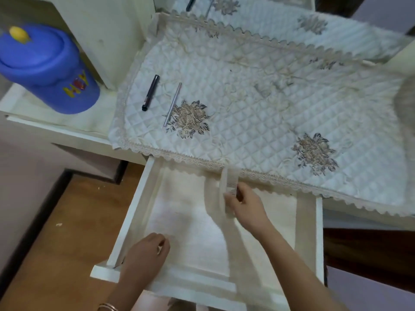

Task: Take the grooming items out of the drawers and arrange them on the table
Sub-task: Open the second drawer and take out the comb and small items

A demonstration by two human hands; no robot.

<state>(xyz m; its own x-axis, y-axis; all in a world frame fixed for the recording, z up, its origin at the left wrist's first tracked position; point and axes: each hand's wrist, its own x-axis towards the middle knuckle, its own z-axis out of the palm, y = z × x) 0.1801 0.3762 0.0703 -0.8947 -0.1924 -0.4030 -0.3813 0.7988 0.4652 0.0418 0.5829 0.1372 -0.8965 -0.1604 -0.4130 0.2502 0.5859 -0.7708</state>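
Observation:
A white drawer [125,221] stands pulled out below the dressing table, and its floor looks bare. My right hand [246,206] grips a cream comb [228,180] over the drawer's back part, close to the table's lace edge. My left hand [146,252] hovers over the drawer's front left corner with its fingers loosely curled and nothing in it. On the quilted white table cover [258,97] lie a black pencil-like stick [151,92] and a thin silver stick [172,104], side by side at the left.
A blue plastic container [48,68] with a yellow knob sits on a lower shelf to the left. A mirror at the back [269,16] reflects the cover and the two sticks. Wooden floor [67,232] shows at the lower left.

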